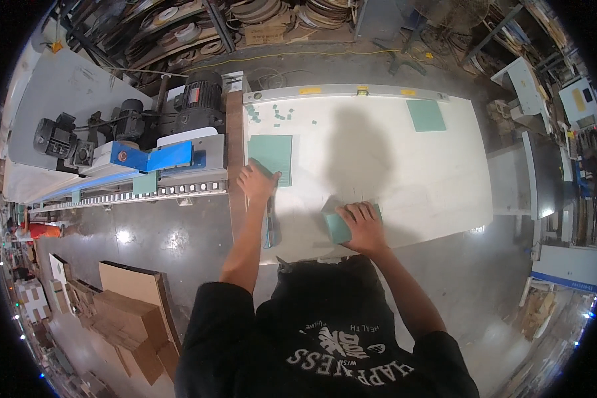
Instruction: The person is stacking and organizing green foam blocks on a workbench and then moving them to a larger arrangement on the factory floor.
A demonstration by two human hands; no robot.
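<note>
A stack of thin pale green sheets lies at the left end of the white table. My left hand rests on its near left corner, fingers spread and thumb apart. Closer to me, my right hand is wrapped over a smaller stack of green pieces, fingers across the top; part of it is hidden under the palm. Another green sheet lies flat at the far right. Below my left wrist is a narrow blue and dark tool, partly covered, its kind unclear.
A long spirit level lies along the far table edge, with small green offcuts near its left end. To the left stands a machine with motors and a roller track. Cardboard leans at lower left.
</note>
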